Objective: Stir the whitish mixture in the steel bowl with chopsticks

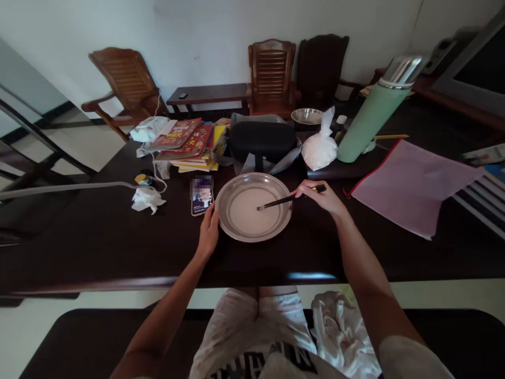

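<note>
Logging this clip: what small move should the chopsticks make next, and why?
Probably a short stirring sweep: the right hand has the chopsticks tips in the pale contents of the metal basin, and the left hand steadies its rim.

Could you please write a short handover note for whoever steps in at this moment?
Left hand: rests against the left rim of the round shallow metal pan, steadying it on the dark wooden table.
Right hand: holds dark chopsticks, tips down in the whitish liquid in the pan.
Done: liquid is in the pan.
Left: judging by the pose, probably more stirring; progress cannot be told.
</note>
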{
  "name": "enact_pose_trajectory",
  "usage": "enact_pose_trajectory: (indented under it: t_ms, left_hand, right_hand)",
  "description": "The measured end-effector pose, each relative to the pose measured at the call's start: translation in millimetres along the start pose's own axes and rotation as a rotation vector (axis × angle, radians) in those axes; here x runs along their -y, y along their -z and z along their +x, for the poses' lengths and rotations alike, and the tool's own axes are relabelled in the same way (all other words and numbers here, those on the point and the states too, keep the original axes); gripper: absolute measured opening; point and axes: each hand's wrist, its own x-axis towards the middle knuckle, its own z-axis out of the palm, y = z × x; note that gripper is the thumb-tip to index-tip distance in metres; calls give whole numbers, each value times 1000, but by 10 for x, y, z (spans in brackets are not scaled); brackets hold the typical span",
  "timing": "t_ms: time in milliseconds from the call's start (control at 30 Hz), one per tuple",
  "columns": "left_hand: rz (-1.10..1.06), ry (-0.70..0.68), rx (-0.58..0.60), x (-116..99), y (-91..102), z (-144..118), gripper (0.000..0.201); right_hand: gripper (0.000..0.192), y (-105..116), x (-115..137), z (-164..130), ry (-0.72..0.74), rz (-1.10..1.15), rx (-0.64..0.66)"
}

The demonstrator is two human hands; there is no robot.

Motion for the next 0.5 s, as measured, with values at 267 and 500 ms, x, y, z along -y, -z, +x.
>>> enact_pose_trajectory:
  t_ms: [267,500]
  left_hand:
    - [10,6,62,6,-29,-73,75]
    - [42,-35,44,45,-23,-71,77]
  right_hand:
    - [38,-47,1,16,-2,6,116]
    - [42,-16,0,12,-38,43,133]
